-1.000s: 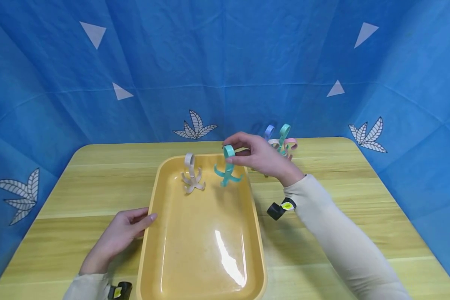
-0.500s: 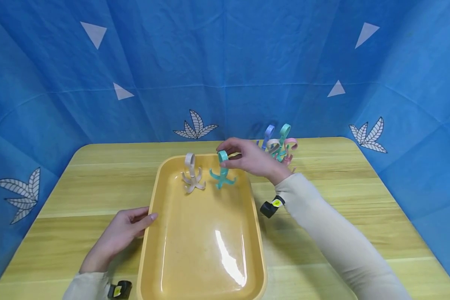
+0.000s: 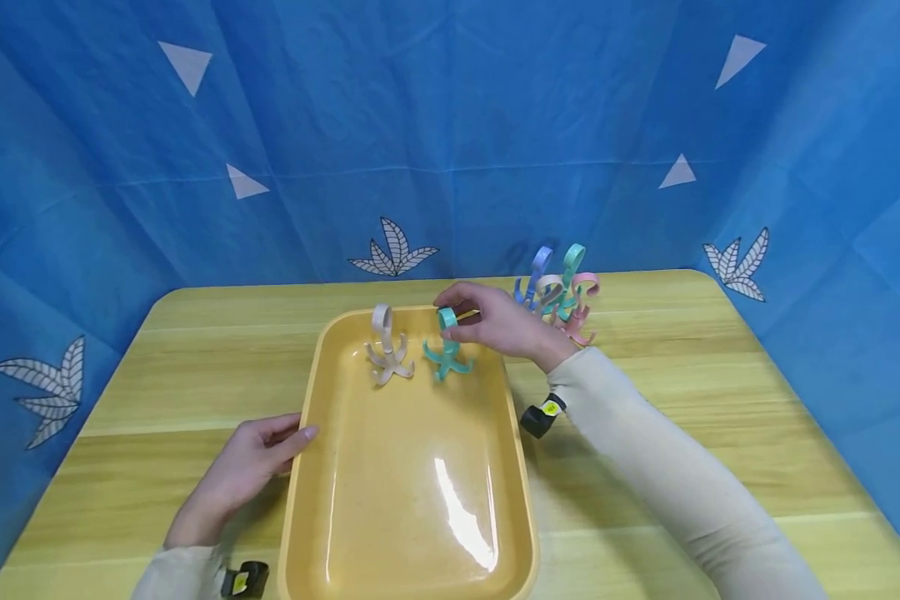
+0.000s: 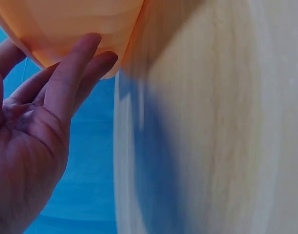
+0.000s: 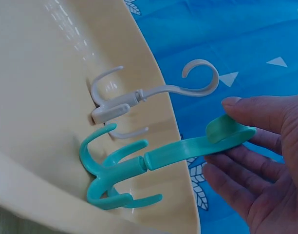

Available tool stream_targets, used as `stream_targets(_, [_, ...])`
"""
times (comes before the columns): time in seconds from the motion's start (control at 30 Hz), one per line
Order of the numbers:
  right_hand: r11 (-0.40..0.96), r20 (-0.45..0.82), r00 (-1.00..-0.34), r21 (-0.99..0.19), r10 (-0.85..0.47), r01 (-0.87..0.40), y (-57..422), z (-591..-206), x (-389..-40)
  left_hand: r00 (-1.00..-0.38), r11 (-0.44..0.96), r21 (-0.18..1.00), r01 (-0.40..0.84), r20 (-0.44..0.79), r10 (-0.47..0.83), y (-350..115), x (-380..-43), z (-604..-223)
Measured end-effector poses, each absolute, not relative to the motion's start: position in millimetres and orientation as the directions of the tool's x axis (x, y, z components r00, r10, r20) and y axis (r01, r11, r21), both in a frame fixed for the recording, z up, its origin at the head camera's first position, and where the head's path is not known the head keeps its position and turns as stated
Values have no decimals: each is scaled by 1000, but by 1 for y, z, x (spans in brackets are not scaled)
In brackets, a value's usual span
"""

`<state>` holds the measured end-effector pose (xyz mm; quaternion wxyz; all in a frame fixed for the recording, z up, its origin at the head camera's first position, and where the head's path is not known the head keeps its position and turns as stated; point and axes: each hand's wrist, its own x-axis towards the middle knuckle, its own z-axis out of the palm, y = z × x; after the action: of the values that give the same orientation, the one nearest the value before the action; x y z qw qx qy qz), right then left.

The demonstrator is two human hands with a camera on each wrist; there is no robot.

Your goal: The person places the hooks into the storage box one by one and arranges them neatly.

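My right hand [image 3: 498, 321] pinches the curled top of a green rotating hook hanger [image 5: 122, 170], thumb above and fingers below. Its prongs are at the floor of the yellow tray [image 3: 521, 467], near the far end. Just left of it a pale beige hanger [image 3: 388, 358] of the same kind stands upright in the tray, its curl pointing up. At the tray's left rim my left hand [image 3: 243, 467] grips with the thumb over the edge. In the left wrist view its fingers [image 4: 66, 83] lie along the tray's outer wall.
Behind my right hand several more hangers stand clustered on the wooden table [image 3: 682, 367], among them a blue one [image 3: 540, 265], another green one [image 3: 572, 262] and a pink one [image 3: 579, 321]. A blue cloth backdrop [image 3: 450, 125] encloses the table at the back and sides.
My right hand has brought the green hanger left and down, closer to the beige one, then nearly stopped. The left hand keeps its place on the tray rim.
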<state>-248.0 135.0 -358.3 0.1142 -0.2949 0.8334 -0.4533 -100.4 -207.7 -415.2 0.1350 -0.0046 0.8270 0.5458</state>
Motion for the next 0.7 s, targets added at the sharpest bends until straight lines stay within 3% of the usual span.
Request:
stream_targets(0.2, [373,116,-794,-837,-597,-402,135,-362,-249,-966,424,897,-123,-207,157,-209,-99,-413])
stream_targets(0.7, [177,365,-790,-847,-493,-502,145,-355,-242,-960,385,911,-150,-227,163,-210,-99,-414])
